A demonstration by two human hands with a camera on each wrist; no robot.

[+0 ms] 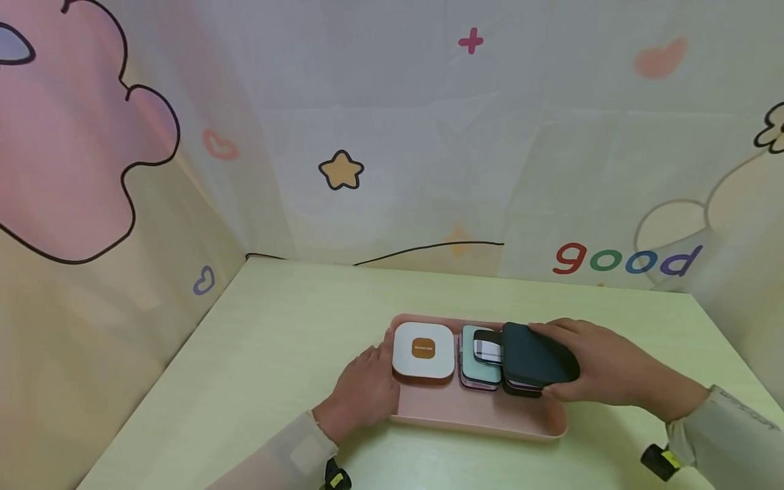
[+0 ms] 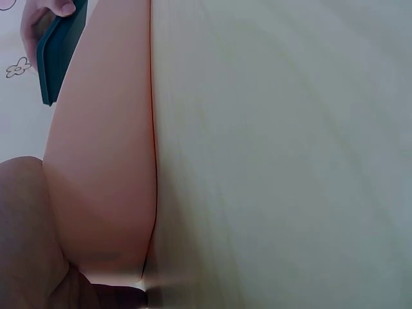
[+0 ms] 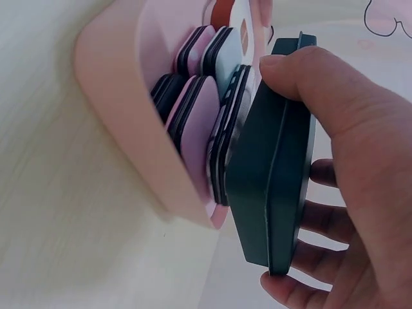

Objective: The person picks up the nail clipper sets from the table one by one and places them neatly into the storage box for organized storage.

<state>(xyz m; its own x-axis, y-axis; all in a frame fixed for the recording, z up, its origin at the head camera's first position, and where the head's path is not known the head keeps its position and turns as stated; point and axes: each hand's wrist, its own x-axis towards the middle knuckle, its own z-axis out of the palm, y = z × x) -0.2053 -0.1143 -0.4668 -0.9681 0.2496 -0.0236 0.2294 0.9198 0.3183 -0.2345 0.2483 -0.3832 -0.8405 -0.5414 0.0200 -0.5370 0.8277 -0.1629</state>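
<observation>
A dark green case (image 1: 535, 355) with a seam round its side is in my right hand (image 1: 603, 361), thumb on one edge and fingers on the opposite one. In the head view it covers part of a stack of flat rounded-square compacts (image 3: 199, 132). Those stand at the right of a pink tray (image 1: 478, 425). Beside them lie a mint compact (image 1: 480, 373) and a smaller black-and-white one (image 1: 488, 350). My left hand (image 1: 366, 384) grips the tray's left end, thumb at the rim and fingers along the outside. Close by it sits a white manicure box (image 1: 422, 371).
The tray lies on a pale yellow-green table (image 1: 294, 320). A printed cloth backdrop (image 1: 398, 136) rises behind the table and along its sides. The tray's raised rim surrounds the boxes and stacks.
</observation>
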